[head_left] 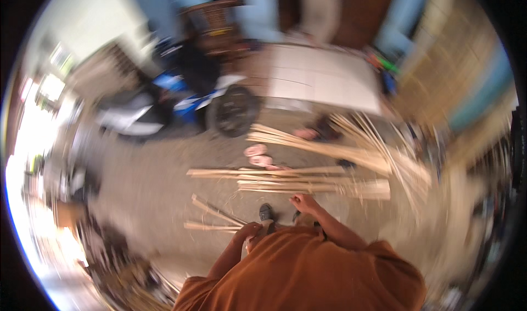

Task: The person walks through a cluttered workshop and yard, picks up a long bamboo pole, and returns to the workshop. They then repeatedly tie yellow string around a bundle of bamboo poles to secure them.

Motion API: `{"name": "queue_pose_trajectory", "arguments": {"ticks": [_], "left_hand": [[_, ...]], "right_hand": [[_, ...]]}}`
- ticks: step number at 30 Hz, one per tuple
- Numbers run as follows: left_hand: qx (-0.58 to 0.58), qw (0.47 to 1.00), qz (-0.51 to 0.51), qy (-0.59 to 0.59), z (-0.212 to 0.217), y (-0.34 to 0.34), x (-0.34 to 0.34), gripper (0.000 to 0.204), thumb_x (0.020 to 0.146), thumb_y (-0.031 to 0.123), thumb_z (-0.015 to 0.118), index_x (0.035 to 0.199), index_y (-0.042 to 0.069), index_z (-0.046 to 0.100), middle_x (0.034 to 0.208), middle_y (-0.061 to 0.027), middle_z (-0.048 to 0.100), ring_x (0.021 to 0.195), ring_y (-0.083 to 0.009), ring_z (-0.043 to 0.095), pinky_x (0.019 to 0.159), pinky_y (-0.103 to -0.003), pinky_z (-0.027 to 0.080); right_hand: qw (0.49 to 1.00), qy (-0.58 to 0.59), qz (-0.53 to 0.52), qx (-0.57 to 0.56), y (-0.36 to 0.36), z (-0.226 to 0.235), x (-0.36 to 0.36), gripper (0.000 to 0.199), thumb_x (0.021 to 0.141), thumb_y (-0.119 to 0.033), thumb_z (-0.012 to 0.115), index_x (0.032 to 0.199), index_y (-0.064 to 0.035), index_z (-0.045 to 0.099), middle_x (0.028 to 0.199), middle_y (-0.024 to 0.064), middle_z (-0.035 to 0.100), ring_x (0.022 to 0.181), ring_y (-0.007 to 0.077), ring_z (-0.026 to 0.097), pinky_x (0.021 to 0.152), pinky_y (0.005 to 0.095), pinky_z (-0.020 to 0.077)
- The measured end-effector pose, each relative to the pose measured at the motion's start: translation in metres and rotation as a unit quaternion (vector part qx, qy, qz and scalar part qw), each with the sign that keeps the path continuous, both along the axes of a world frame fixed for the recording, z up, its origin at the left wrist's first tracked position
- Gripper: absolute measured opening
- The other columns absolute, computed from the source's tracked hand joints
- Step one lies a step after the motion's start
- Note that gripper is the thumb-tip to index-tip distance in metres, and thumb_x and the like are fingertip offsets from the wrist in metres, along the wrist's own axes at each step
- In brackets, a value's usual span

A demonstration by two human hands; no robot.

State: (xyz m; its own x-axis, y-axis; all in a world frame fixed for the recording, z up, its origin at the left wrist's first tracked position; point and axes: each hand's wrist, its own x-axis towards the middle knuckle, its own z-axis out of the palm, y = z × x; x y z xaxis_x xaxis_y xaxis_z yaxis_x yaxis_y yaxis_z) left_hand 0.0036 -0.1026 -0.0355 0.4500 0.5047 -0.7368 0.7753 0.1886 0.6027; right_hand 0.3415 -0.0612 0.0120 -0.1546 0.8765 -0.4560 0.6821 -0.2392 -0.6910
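My left hand (250, 230) is low in front of my body, close to where several pale bamboo-like strips (215, 225) converge. Its fingers are blurred, so I cannot tell whether it grips them. My right hand (303, 202) is just below the near edge of a bundle of long pale strips (313, 185). Its fingers look curled, and anything inside them is hidden. Beyond this lies a second, slanted bundle of strips (329, 150). A dark shoe (267, 212) shows between my hands.
Pink sandals (258, 154) lie on the grey floor past the bundles. A blue and white motorbike (192, 102) stands at the far left, near a wooden chair (211, 22). White tiles (324, 77) cover a patch at the back. More thin strips (384, 146) fan out at right.
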Motion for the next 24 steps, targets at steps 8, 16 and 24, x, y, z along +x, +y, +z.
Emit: {"name": "queue_pose_trajectory", "arguments": {"ticks": [8, 16, 24], "left_hand": [[0.085, 0.847, -0.521, -0.057, -0.014, 0.09, 0.159, 0.042, 0.098, 0.038, 0.05, 0.104, 0.001, 0.068, 0.094, -0.0181, 0.072, 0.089, -0.0288, 0.067, 0.083, -0.04, 0.051], [0.141, 0.916, -0.357, 0.112, -0.042, 0.076, 0.466, 0.024, 0.089, 0.019, 0.053, 0.079, 0.001, 0.065, 0.07, -0.0106, 0.066, 0.065, -0.024, 0.065, 0.056, -0.037, 0.048], [0.017, 0.959, -0.282, 0.01, -0.024, -0.007, 0.814, 0.027, 0.094, 0.025, 0.052, 0.087, 0.004, 0.066, 0.078, -0.0117, 0.07, 0.068, -0.0185, 0.068, 0.065, -0.035, 0.052]], "right_hand": [[0.739, 0.025, -0.673, -0.023, -0.246, -0.061, 0.223, 0.04, 0.09, -0.034, 0.056, 0.098, 0.0025, 0.07, 0.093, 0.022, 0.071, 0.091, 0.0366, 0.068, 0.081, 0.044, 0.051], [0.488, -0.003, -0.861, -0.146, -0.522, -0.123, 0.308, 0.03, 0.09, -0.028, 0.058, 0.107, -0.0044, 0.066, 0.096, 0.0139, 0.068, 0.082, 0.021, 0.066, 0.064, 0.0382, 0.054], [0.323, 0.094, -0.933, -0.126, -0.597, -0.095, 0.409, 0.023, 0.088, -0.025, 0.061, 0.098, -0.0054, 0.066, 0.077, 0.0085, 0.062, 0.063, 0.019, 0.059, 0.055, 0.0342, 0.0504]]}}
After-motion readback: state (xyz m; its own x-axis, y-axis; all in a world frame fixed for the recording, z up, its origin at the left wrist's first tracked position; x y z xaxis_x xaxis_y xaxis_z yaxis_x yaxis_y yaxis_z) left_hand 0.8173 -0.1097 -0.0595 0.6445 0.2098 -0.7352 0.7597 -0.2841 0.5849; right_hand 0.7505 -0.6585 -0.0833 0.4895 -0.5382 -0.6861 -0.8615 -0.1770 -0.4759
